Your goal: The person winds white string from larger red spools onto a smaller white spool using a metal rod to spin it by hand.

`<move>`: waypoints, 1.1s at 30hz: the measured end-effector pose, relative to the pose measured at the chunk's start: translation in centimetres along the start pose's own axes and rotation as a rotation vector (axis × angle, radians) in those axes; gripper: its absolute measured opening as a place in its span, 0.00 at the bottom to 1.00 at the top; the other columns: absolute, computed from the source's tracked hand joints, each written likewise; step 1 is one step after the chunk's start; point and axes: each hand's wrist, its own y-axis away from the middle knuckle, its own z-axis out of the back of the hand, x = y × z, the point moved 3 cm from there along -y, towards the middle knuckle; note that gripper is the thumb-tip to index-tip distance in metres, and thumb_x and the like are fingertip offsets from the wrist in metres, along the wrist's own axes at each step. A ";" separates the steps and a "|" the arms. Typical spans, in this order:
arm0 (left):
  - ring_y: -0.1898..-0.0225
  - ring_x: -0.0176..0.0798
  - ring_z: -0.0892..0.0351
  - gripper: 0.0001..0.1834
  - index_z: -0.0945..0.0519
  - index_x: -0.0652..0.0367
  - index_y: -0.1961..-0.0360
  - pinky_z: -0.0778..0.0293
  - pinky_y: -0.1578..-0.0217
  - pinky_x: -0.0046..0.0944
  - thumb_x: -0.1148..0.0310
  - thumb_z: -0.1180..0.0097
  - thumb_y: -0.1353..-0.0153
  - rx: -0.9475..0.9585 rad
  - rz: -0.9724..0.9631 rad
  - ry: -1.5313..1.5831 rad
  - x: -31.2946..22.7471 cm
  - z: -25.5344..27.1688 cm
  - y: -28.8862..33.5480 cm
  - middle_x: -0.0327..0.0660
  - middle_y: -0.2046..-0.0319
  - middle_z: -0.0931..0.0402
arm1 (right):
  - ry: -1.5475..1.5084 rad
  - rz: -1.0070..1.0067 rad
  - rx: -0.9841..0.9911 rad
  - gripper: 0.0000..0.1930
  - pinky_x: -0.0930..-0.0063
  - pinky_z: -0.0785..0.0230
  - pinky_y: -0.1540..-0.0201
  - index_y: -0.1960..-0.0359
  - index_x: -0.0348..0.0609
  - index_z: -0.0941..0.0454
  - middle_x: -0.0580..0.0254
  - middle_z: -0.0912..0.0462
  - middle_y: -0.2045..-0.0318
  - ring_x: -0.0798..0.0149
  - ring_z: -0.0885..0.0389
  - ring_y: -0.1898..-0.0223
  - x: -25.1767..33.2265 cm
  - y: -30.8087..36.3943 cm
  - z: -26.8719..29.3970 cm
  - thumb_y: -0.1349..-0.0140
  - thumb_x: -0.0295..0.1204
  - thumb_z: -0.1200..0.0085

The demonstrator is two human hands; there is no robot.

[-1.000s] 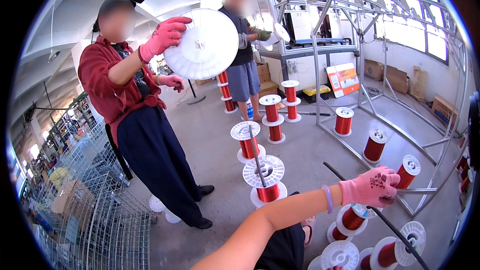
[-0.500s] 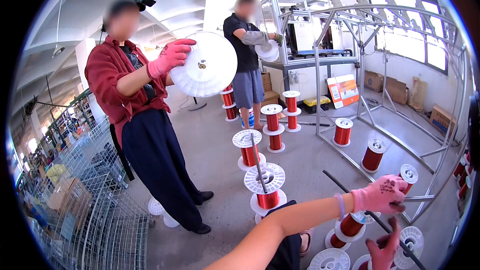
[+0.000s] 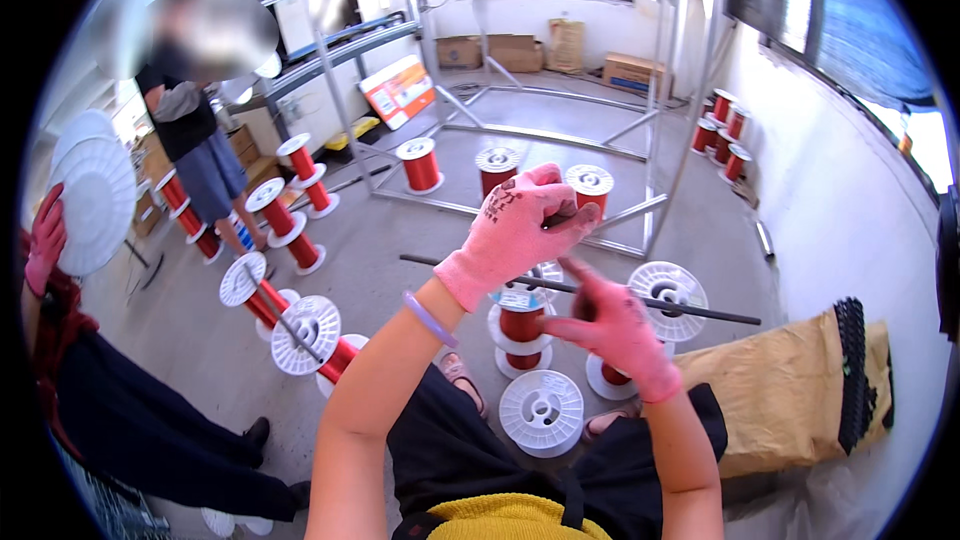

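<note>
My left hand, in a pink glove, is raised with its fingers curled and pinched; what they hold, if anything, is hidden. Just below and to the right, my right hand wears a matching glove, slightly blurred, its forefinger and thumb stretched apart. That forefinger reaches up close to my left fingertips; I cannot tell whether they touch. A dark rod runs behind my hands over the tops of white-flanged spools. One is a spool of red wire on a stack; beside it is another white-topped spool.
A white-topped spool stands between my feet. More red wire spools line up on the left, one with a rod on it. A metal frame stands ahead, brown sacking lies right. Two people are at left, one holding white discs.
The view has swung right, bringing the wall and sacking into sight. My hands have come up off the rod area and closer together, and my left fingers are now curled.
</note>
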 end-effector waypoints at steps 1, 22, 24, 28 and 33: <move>0.79 0.34 0.38 0.17 0.28 0.63 0.83 0.40 0.78 0.36 0.67 0.33 0.47 0.005 -0.010 0.000 -0.1 -0.8 -0.3 0.37 0.80 0.37 | -0.002 -0.010 0.062 0.22 0.79 0.35 0.76 0.48 0.43 0.23 0.68 0.27 0.83 0.77 0.29 0.80 0.1 -0.2 -0.7 0.45 0.35 0.39; 0.72 0.29 0.24 0.19 0.26 0.71 0.53 0.25 0.51 0.35 0.62 0.58 0.28 0.359 0.926 1.231 -0.1 -3.5 19.4 0.34 0.82 0.33 | -1.045 0.041 -0.794 0.18 0.80 0.60 0.85 0.59 0.39 0.26 0.75 0.44 0.85 0.78 0.54 0.89 -8.2 -2.5 6.5 0.29 0.43 0.56; 0.70 0.30 0.22 0.19 0.25 0.69 0.53 0.25 0.53 0.34 0.61 0.57 0.28 0.367 0.982 1.153 0.0 -2.8 19.6 0.35 0.77 0.28 | -1.051 0.030 -0.809 0.17 0.80 0.61 0.85 0.58 0.39 0.26 0.76 0.45 0.85 0.79 0.54 0.88 -9.9 -2.3 6.6 0.29 0.43 0.55; 0.64 0.31 0.20 0.18 0.24 0.66 0.53 0.26 0.56 0.30 0.60 0.55 0.29 0.456 1.048 1.004 1.1 -2.2 21.3 0.37 0.69 0.22 | -1.061 0.033 -0.817 0.16 0.80 0.57 0.83 0.59 0.39 0.26 0.76 0.43 0.85 0.78 0.50 0.87 -12.4 -1.8 7.5 0.30 0.42 0.54; 0.68 0.31 0.22 0.12 0.24 0.66 0.57 0.27 0.62 0.29 0.68 0.53 0.32 0.494 1.122 1.004 2.7 -1.9 22.4 0.37 0.69 0.25 | -1.050 -0.020 -0.908 0.16 0.79 0.58 0.83 0.58 0.38 0.26 0.77 0.42 0.84 0.78 0.51 0.87 -14.8 -2.1 9.9 0.31 0.41 0.52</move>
